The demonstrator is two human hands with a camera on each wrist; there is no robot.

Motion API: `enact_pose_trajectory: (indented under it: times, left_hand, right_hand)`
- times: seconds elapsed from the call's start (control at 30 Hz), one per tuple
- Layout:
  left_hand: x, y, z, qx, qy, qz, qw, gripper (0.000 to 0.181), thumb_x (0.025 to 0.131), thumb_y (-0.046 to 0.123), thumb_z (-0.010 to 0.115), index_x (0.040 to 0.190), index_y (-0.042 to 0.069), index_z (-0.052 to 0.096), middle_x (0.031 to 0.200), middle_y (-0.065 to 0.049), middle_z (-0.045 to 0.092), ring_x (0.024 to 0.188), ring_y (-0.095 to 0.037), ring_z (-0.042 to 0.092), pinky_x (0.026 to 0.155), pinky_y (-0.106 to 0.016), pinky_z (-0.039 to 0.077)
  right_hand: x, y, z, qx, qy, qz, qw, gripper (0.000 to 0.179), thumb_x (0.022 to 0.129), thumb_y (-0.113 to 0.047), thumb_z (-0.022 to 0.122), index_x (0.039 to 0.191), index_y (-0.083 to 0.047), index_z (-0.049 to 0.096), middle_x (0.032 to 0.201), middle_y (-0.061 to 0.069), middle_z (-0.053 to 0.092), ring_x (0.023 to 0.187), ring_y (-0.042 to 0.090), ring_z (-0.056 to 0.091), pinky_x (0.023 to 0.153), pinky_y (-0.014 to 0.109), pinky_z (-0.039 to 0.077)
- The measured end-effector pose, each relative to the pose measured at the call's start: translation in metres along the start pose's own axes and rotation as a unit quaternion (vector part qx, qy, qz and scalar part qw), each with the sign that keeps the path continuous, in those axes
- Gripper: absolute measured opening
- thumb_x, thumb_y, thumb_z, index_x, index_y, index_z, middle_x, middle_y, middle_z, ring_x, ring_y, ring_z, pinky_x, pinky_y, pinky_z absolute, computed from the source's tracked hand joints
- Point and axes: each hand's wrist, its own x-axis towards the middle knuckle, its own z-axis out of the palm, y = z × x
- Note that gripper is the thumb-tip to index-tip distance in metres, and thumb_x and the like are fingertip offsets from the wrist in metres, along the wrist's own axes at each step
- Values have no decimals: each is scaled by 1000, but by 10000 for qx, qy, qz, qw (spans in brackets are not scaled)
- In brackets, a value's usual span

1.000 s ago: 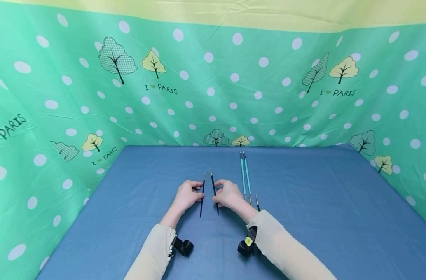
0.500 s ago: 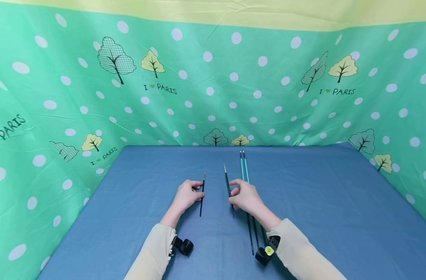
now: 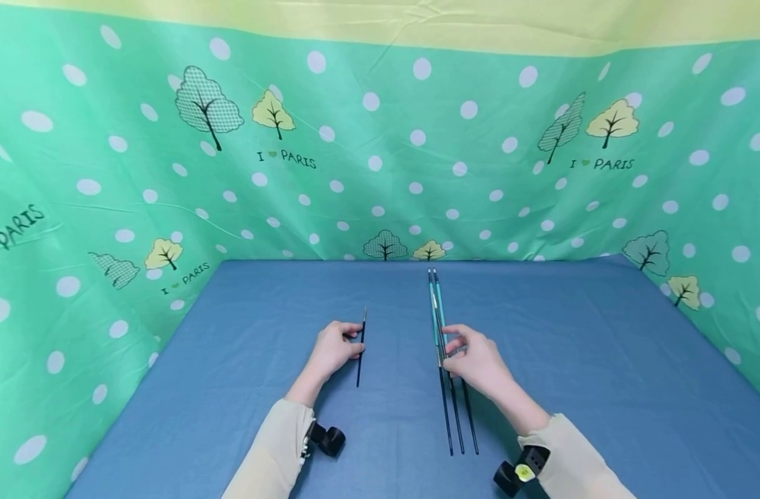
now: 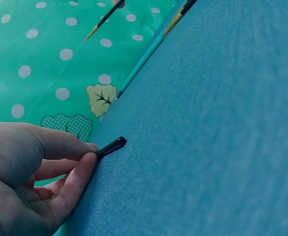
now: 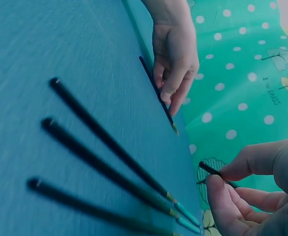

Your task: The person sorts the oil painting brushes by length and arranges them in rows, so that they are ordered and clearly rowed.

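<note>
Near the middle of the table my left hand pinches a thin black paintbrush, its bristle tip pointing away from me. The rounded end of that paintbrush's handle pokes out past the fingertips in the left wrist view. To the right, my right hand holds a second black paintbrush between thumb and fingers, raised above the table. In the head view it overlaps two turquoise brush shafts with dark far ends. Black brush handles lie side by side on the table, running towards me.
Blue cloth covers the table. A green dotted curtain with printed trees stands along its back and sides. Black wrist cameras sit at both sleeves.
My right hand has moved rightward with its paintbrush, from beside the left hand's paintbrush to over the turquoise brush shafts. My left hand has stayed in place.
</note>
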Motion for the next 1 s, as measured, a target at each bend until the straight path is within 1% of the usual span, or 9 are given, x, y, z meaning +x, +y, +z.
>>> enact_pose_trajectory:
  times: [0.23,0.43,0.6,0.77,1.0]
  left_hand:
    - [0,-1,1,41,-2,33,10000,39,79,3,66,118,2,60,103,-13,52,64,-11,58,60,-24,56]
    - [0,0,0,13,9,48,10000,40,79,2,66,118,1,60,103,-13,52,65,-12,58,61,-24,56]
    - [-1,0,0,36,-4,76,10000,39,79,2,66,118,0,59,102,-13,52,64,-12,57,60,-23,56]
    - [-1,0,0,92,8,154,9998,39,79,3,65,118,0,59,101,-13,52,63,-11,57,60,-23,56]
    - [-1,0,0,123,-24,129,9998,39,80,3,65,118,0,59,102,-14,52,63,-11,58,59,-23,55]
  right_hand:
    - [-11,14,-12,-107,84,143,9998,54,71,5,58,124,-6,52,88,9,57,64,14,59,55,32,55]
    - [-19,28,-18,-199,86,277,9994,55,70,6,58,124,-5,52,88,8,57,61,15,59,53,30,54]
    - [-24,37,-20,-271,92,418,9987,55,69,7,58,123,-2,52,85,8,56,59,14,58,52,29,54]
    - [-29,45,-20,-470,48,543,9974,57,66,7,60,122,-1,53,82,7,56,59,13,56,51,27,54]
    - [-36,50,-21,-625,-41,672,9958,57,66,7,61,122,-1,52,82,6,55,58,14,54,50,27,53]
